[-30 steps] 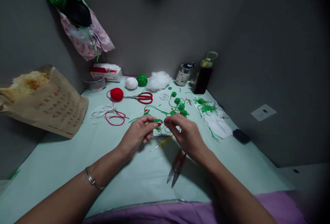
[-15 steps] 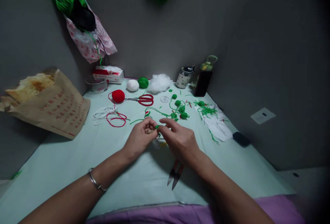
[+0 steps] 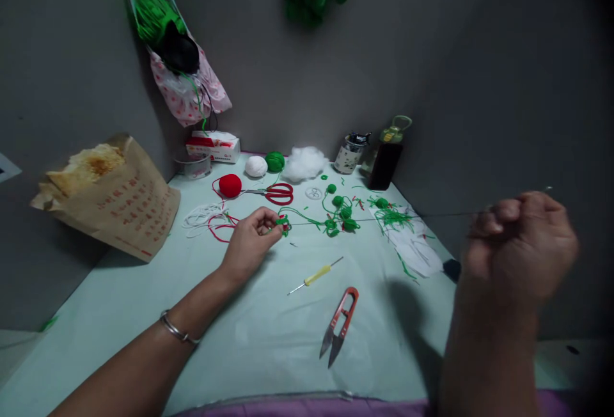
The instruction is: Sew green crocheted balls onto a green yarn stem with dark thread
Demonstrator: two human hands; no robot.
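Your right hand (image 3: 522, 247) is swinging outward, closed on thread (image 3: 446, 215), drawing it taut from the crochet (image 3: 285, 225) your left hand (image 3: 252, 238) is pinching, next probably needing steady tension.

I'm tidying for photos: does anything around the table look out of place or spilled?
The brown paper bag holding golden-crusted bread looks odd: food beside loose white yarn strands. Thin green yarn snippets also lie scattered over white paper at right, like untidied trimmings.

Left grip (image 3: 255, 236) pinched; right grip (image 3: 524, 245) fisted, well apart.
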